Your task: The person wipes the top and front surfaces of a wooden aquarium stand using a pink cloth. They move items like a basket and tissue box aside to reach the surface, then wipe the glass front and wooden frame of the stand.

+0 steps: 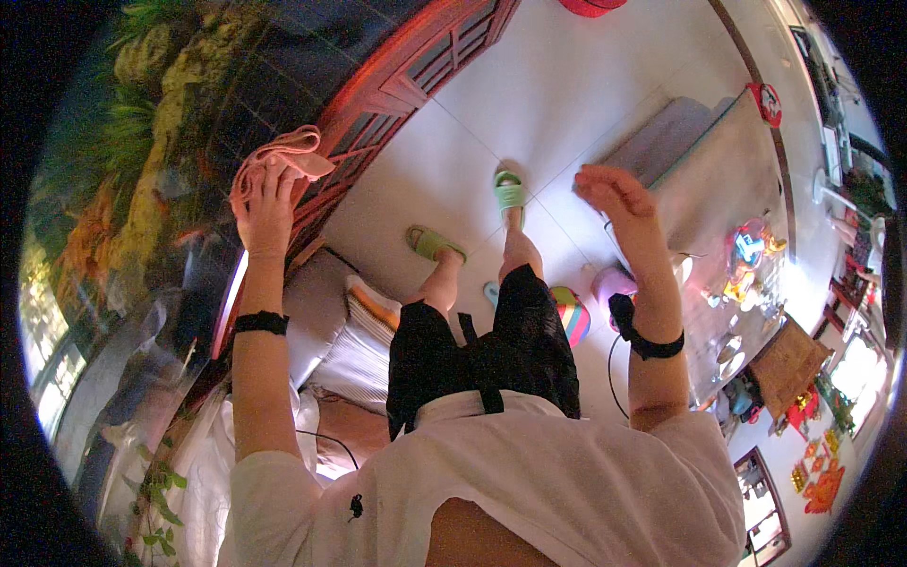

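Note:
My left hand is raised at the left, its fingers pressed over a folded pink cloth. The cloth lies against the dark glass of a large aquarium, close to its red-brown wooden frame. Part of the cloth is hidden under my fingers. My right hand is held up in the air at the right, its fingers loosely bent with nothing in them. It appears near the corner of a low table but I see no contact. Each of my wrists wears a black band.
Behind the glass are rockwork and green plants. A sofa with a striped cushion is at the lower left. My feet, in green slippers, are on the tiled floor. A colourful striped stool and toys are at the right.

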A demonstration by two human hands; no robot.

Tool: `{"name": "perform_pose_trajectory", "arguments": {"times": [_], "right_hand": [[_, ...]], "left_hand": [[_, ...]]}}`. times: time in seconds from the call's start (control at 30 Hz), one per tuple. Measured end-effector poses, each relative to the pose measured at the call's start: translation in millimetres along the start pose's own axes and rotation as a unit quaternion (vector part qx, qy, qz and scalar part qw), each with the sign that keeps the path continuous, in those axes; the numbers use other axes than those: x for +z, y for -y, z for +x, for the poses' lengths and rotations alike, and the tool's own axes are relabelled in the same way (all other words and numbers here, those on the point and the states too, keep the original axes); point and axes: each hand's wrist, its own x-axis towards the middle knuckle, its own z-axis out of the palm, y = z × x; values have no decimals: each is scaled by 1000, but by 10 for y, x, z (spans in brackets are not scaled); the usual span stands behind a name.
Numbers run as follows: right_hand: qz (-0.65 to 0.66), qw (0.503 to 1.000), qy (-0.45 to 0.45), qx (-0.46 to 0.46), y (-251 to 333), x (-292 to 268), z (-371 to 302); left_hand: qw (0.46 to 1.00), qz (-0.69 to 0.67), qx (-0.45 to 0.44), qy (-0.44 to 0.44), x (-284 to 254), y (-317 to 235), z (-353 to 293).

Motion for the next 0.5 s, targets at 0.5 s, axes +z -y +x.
{"name": "perform_pose_trajectory", "arguments": {"times": [0.5], "right_hand": [[-395,850,194,290,-7494,-656,-428]], "left_hand": [[866,166,-358,-307,517,-919,502]]}}
